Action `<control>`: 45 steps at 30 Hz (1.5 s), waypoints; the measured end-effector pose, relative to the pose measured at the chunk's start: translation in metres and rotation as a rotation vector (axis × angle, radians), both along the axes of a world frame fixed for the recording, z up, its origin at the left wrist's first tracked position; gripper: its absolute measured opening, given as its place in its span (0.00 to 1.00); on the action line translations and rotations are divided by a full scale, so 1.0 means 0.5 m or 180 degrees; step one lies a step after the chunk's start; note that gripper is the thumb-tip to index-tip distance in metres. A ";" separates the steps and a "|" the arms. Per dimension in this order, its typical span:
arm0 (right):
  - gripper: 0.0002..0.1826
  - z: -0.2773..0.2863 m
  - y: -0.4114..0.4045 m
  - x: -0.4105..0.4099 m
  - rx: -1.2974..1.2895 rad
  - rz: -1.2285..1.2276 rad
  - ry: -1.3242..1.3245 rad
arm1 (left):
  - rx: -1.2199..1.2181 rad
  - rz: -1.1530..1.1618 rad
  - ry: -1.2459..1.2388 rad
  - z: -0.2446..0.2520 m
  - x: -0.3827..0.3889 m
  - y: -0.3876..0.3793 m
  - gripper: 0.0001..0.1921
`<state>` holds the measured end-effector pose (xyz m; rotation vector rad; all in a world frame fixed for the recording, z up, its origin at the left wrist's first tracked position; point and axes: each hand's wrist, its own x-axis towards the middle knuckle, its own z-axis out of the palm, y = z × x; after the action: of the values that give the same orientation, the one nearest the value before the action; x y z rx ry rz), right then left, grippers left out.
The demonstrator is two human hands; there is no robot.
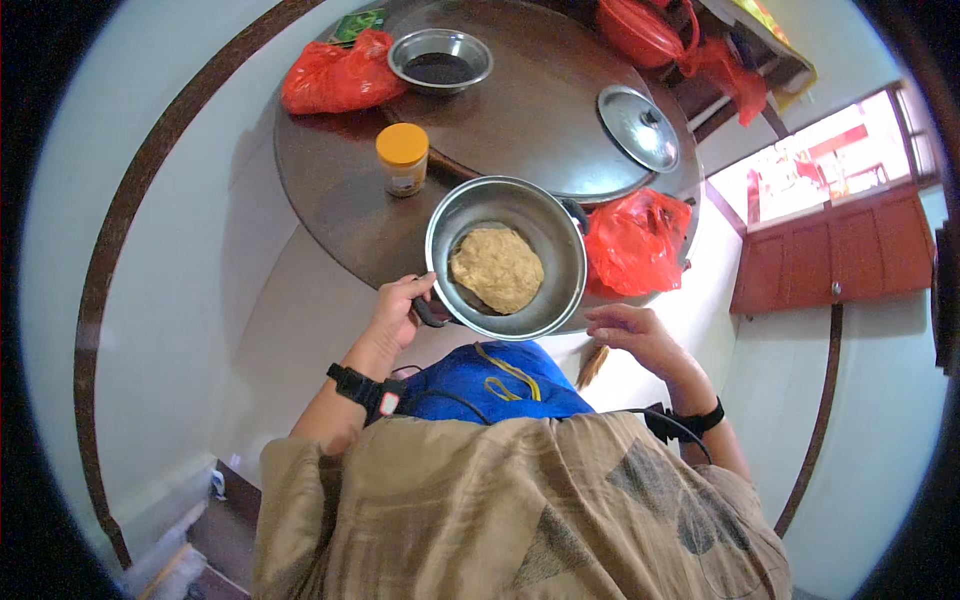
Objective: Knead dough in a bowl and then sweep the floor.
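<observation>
A steel pot (559, 259) with black handles sits at the near edge of the round table (330, 180). Inside it lies a flat, rounded lump of tan dough (498, 270). My left hand (400, 309) grips the pot's black left handle (427, 312), its thumb near the rim. Just right of the pot's lower rim, my right hand (626, 331) is held with fingers loosely extended and nothing visible in it. A steel lid (641, 129) rests toward the table's right side.
A jar with an orange lid (403, 159) stands left of the pot. Beyond it are a steel bowl of dark liquid (440, 64) and a red plastic bag (337, 79). Another red bag (637, 240) lies right of the pot. A red basket (645, 34) sits at the back right.
</observation>
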<state>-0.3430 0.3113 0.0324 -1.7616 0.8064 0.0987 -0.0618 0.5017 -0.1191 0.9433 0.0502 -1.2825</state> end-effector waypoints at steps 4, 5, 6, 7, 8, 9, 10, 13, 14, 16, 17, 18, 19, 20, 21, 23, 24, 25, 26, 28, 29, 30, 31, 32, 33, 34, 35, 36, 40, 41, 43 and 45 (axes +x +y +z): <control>0.17 0.008 -0.061 -0.096 0.0183 -0.0714 -0.0133 | 0.0192 0.0115 -0.0397 0.080 0.010 -0.031 0.12; 0.16 0.013 -0.083 -0.113 0.0128 -0.0877 -0.0223 | 0.0257 0.0179 -0.0356 0.095 0.013 -0.040 0.12; 0.15 0.021 -0.116 -0.122 0.0037 -0.0989 -0.0149 | 0.0285 0.0272 -0.0534 0.084 0.027 -0.043 0.12; 0.15 0.024 -0.137 -0.140 -0.0015 -0.1126 -0.0053 | 0.0347 0.0194 -0.0594 0.105 0.031 -0.049 0.12; 0.14 0.019 -0.161 -0.152 -0.0141 -0.1336 -0.0122 | 0.0247 0.0201 -0.0598 0.130 0.035 -0.057 0.13; 0.14 0.025 -0.184 -0.160 -0.0188 -0.1426 -0.0198 | 0.0118 0.0249 -0.0585 0.147 0.033 -0.075 0.14; 0.14 0.028 -0.215 -0.173 -0.0193 -0.1436 -0.0205 | 0.0110 0.0228 -0.0729 0.156 0.033 -0.098 0.15; 0.14 0.057 -0.312 -0.160 -0.0471 -0.1313 -0.0225 | 0.0082 0.0351 -0.0639 0.154 0.049 -0.201 0.16; 0.13 0.071 -0.347 -0.151 -0.0593 -0.1191 -0.0189 | -0.0006 0.0392 -0.0654 0.145 0.043 -0.234 0.16; 0.14 0.106 -0.417 -0.132 -0.0622 -0.1009 -0.0199 | -0.0032 0.0513 -0.0684 0.130 0.025 -0.295 0.16; 0.14 0.122 -0.454 -0.119 -0.0672 -0.0847 -0.0160 | -0.0055 0.0631 -0.0704 0.119 0.015 -0.324 0.15; 0.14 0.125 -0.493 -0.099 -0.0691 -0.0810 -0.0144 | -0.0104 0.0789 -0.0549 0.098 0.015 -0.351 0.15; 0.14 0.133 -0.521 -0.074 -0.0699 -0.0758 -0.0125 | -0.0090 0.0853 -0.0548 0.082 0.016 -0.369 0.15; 0.13 0.146 -0.539 -0.042 -0.0661 -0.0814 -0.0064 | -0.0155 0.0871 -0.0555 0.067 0.017 -0.384 0.15; 0.13 0.153 -0.545 -0.005 -0.0707 -0.0712 -0.0172 | -0.0214 0.0897 -0.0553 0.054 0.019 -0.396 0.15; 0.13 0.133 -0.552 0.070 -0.0537 -0.0396 -0.0343 | -0.0246 0.1056 -0.0478 0.046 0.015 -0.411 0.15; 0.13 0.115 -0.560 0.105 -0.0565 0.0107 -0.0295 | -0.0213 0.1086 -0.0510 0.042 0.010 -0.415 0.15; 0.13 0.085 -0.559 0.141 -0.0342 0.0232 -0.0326 | -0.0182 0.1105 -0.0555 0.041 0.009 -0.419 0.15; 0.14 0.061 -0.553 0.171 -0.0332 0.0421 -0.0287 | -0.0204 0.1016 -0.0563 0.039 0.006 -0.419 0.15; 0.16 0.041 -0.535 0.230 -0.0280 0.0711 -0.0241 | -0.0126 0.1104 -0.0537 0.054 -0.002 -0.406 0.14; 0.19 0.038 -0.523 0.254 0.0358 0.0499 -0.0268 | -0.0088 0.1096 -0.0516 0.057 -0.005 -0.395 0.14; 0.22 0.035 -0.514 0.268 0.0989 0.0267 -0.0279 | -0.0113 0.1101 -0.0670 0.053 -0.006 -0.380 0.13; 0.22 0.026 -0.507 0.274 0.1014 0.0320 -0.0257 | -0.0084 0.1155 -0.0661 0.053 -0.009 -0.358 0.13; 0.24 0.014 -0.498 0.276 0.1623 0.0261 -0.0315 | 0.0018 0.1143 -0.0602 0.056 -0.016 -0.329 0.13; 0.27 0.006 -0.490 0.276 0.2219 0.0183 -0.0377 | 0.0104 0.1118 -0.0547 0.065 -0.020 -0.304 0.13; 0.27 0.000 -0.476 0.274 0.2361 0.0168 -0.0401 | 0.0157 0.1110 -0.0576 0.075 -0.025 -0.274 0.13; 0.27 -0.004 -0.463 0.269 0.2379 0.0195 -0.0389 | 0.0175 0.1138 -0.0577 0.076 -0.027 -0.241 0.13; 0.27 -0.011 -0.448 0.263 0.2340 0.0137 -0.0364 | 0.0219 0.1129 -0.0542 0.076 -0.028 -0.207 0.13; 0.17 -0.050 -0.361 0.241 0.1891 0.0010 -0.0393 | 0.0325 0.1104 -0.0495 0.082 -0.036 -0.087 0.12; 0.13 -0.063 -0.337 0.234 0.1636 0.0009 -0.0440 | 0.0348 0.1048 -0.0472 0.083 -0.036 -0.059 0.12; 0.09 -0.058 -0.249 0.232 0.1468 -0.0110 -0.0266 | 0.0422 0.1088 -0.0327 0.090 -0.038 -0.003 0.11; 0.10 -0.109 -0.213 0.227 0.0469 0.0164 -0.0033 | 0.0272 0.0884 -0.0355 0.055 -0.035 0.016 0.10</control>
<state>-0.2295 0.2048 -0.0221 -1.6424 0.7281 0.1787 -0.0795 0.5096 -0.0916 1.0407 0.1450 -0.9763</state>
